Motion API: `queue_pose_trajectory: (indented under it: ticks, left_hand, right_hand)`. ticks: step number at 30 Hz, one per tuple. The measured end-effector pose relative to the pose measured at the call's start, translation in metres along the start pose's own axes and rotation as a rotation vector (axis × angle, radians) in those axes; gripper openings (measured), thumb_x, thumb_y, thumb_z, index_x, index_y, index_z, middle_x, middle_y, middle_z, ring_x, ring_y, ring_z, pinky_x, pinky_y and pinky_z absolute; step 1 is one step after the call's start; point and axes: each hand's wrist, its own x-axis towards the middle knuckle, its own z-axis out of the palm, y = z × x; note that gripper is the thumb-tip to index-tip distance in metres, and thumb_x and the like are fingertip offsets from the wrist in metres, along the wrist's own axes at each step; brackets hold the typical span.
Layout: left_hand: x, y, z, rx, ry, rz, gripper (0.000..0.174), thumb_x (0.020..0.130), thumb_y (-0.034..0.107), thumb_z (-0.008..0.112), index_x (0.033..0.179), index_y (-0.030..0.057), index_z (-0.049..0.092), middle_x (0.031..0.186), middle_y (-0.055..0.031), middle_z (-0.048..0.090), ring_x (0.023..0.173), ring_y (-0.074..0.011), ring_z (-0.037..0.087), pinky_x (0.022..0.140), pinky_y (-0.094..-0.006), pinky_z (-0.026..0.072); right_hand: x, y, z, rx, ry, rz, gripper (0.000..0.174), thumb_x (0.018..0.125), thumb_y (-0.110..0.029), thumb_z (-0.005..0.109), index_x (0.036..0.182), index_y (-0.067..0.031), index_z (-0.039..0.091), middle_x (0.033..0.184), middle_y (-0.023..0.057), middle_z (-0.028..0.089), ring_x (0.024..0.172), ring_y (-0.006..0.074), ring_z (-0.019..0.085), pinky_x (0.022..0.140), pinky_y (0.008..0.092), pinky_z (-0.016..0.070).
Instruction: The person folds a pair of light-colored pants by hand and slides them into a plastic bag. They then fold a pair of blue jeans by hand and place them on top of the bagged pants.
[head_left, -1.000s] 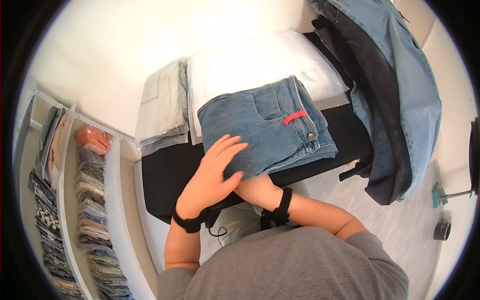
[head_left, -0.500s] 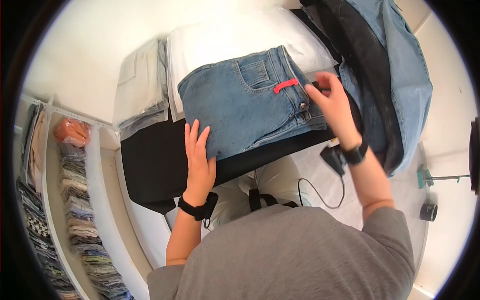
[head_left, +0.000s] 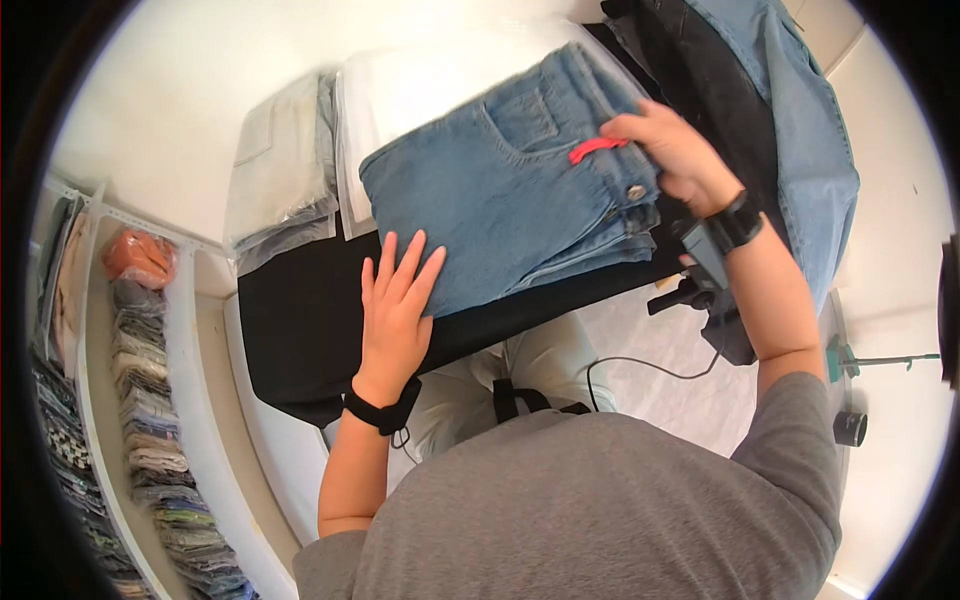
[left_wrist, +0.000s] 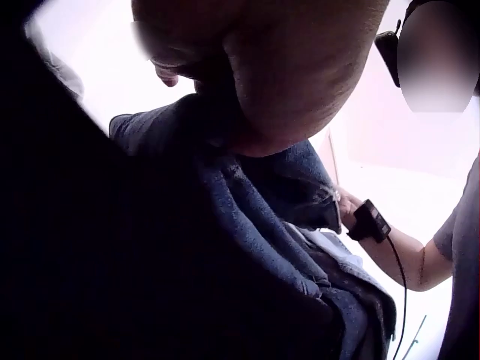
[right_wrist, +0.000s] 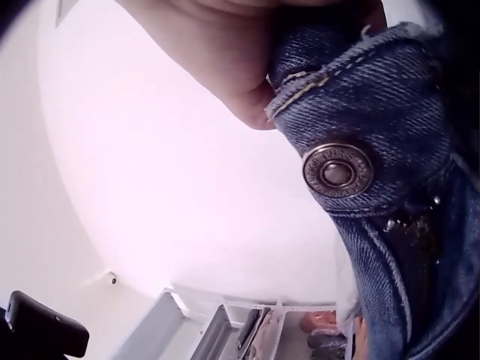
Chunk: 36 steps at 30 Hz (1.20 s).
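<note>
Folded blue jeans lie over the black table, waistband to the right, with a red tag at the belt line. My right hand grips the waistband near the tag, thumb on top and fingers out of sight behind it. The metal button shows close up below that grip in the right wrist view. On the lower left corner of the jeans rests my left hand, its fingers straight and spread over the denim. Folded layers of the jeans hang under the left palm in the left wrist view.
Behind the jeans lie white plastic bags, with bagged pale jeans at left. More denim and black garments are heaped at right. A shelf of bagged clothes stands left. A cable hangs from the right wrist camera.
My right hand has gone from near the left hand to the waistband and gripped it, raising that end slightly. My left hand has settled flat on the jeans' lower left corner.
</note>
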Motion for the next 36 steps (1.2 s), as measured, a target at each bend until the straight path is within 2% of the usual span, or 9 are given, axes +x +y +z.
queue_pose_trajectory:
  ticks: [3,9,14,17,19,23,26,32,36]
  left_hand:
    - [0.013,0.002,-0.002,0.011,-0.086,0.044,0.069,0.064,-0.013,0.053,0.125,0.0175,0.055,0.136,-0.0062,0.047,0.132,-0.0333,0.034,0.107,-0.0546,0.0234]
    - [0.022,-0.005,0.000,0.004,-0.240,0.056,0.064,0.062,-0.011,0.057,0.118,0.0204,0.061,0.131,-0.0038,0.050,0.130,-0.0320,0.037,0.104,-0.0563,0.0285]
    - [0.022,-0.011,0.000,-0.019,-0.288,0.056,0.063,0.061,-0.007,0.060,0.118,0.0195,0.061,0.130,-0.0053,0.051,0.131,-0.0343,0.034,0.105,-0.0566,0.0273]
    - [0.021,-0.023,-0.006,-0.129,-0.318,0.116,0.057,0.066,0.001,0.063,0.121,0.0150,0.059,0.133,-0.0104,0.048,0.133,-0.0354,0.030,0.107,-0.0513,0.0255]
    - [0.014,-0.032,-0.011,-0.718,-0.108,0.046,0.057,0.074,0.014,0.065,0.129,0.0094,0.050,0.136,-0.0136,0.043,0.135,-0.0327,0.028,0.109,-0.0449,0.0238]
    - [0.001,-0.038,0.007,-1.012,0.094,-0.898,0.067,0.087,0.042,0.060,0.132,-0.0029,0.038,0.120,-0.0137,0.051,0.104,-0.0178,0.051,0.084,-0.0292,0.0430]
    - [0.014,-0.027,-0.002,-0.913,-0.217,-0.862,0.061,0.087,0.036,0.061,0.129,-0.0041,0.042,0.114,-0.0133,0.056,0.097,-0.0176,0.053,0.079,-0.0282,0.0434]
    - [0.007,-0.006,-0.049,-1.402,-0.003,-0.758,0.053,0.080,0.017,0.064,0.123,-0.0075,0.045,0.116,-0.0144,0.056,0.104,-0.0199,0.054,0.093,-0.0308,0.0405]
    - [-0.018,-0.015,-0.050,-1.212,-0.013,-0.857,0.059,0.076,0.016,0.066,0.124,-0.0091,0.043,0.117,-0.0177,0.055,0.105,-0.0221,0.054,0.093,-0.0312,0.0405]
  right_hand:
    - [-0.002,0.007,-0.019,-0.092,0.049,-0.011,0.036,0.077,-0.010,0.064,0.106,0.0078,0.054,0.094,0.0143,0.063,0.077,0.0201,0.065,0.071,0.0310,0.0543]
    - [0.013,0.095,-0.050,-0.450,0.226,0.239,0.076,0.072,-0.037,0.075,0.120,0.0139,0.045,0.108,0.0212,0.059,0.099,0.0218,0.059,0.084,0.0301,0.0462]
    - [0.015,0.070,-0.049,-0.291,0.025,0.394,0.072,0.073,-0.043,0.074,0.118,0.0089,0.053,0.112,0.0172,0.060,0.098,0.0225,0.059,0.082,0.0314,0.0458]
    - [0.025,0.072,-0.054,-0.106,0.013,0.575,0.047,0.081,-0.031,0.071,0.111,0.0024,0.058,0.101,0.0109,0.066,0.082,0.0149,0.067,0.073,0.0301,0.0551]
    - [0.024,0.077,-0.053,-0.084,-0.009,0.551,0.049,0.079,-0.033,0.072,0.111,0.0021,0.059,0.100,0.0114,0.066,0.084,0.0169,0.066,0.075,0.0332,0.0530]
    - [0.024,0.081,-0.049,0.039,-0.028,0.511,0.040,0.080,-0.023,0.069,0.110,0.0025,0.060,0.097,0.0121,0.067,0.081,0.0193,0.066,0.071,0.0360,0.0539]
    - [0.017,0.080,-0.043,0.065,-0.001,0.463,0.036,0.081,-0.018,0.066,0.110,0.0037,0.059,0.099,0.0130,0.066,0.082,0.0198,0.066,0.072,0.0354,0.0546]
    - [-0.042,0.051,-0.007,0.192,-0.093,0.180,0.039,0.085,-0.016,0.062,0.116,0.0060,0.053,0.106,0.0138,0.063,0.088,0.0193,0.065,0.077,0.0328,0.0547]
    - [-0.055,0.081,0.000,0.195,-0.064,0.236,0.041,0.085,-0.020,0.066,0.115,0.0053,0.055,0.108,0.0130,0.063,0.092,0.0172,0.063,0.081,0.0296,0.0509]
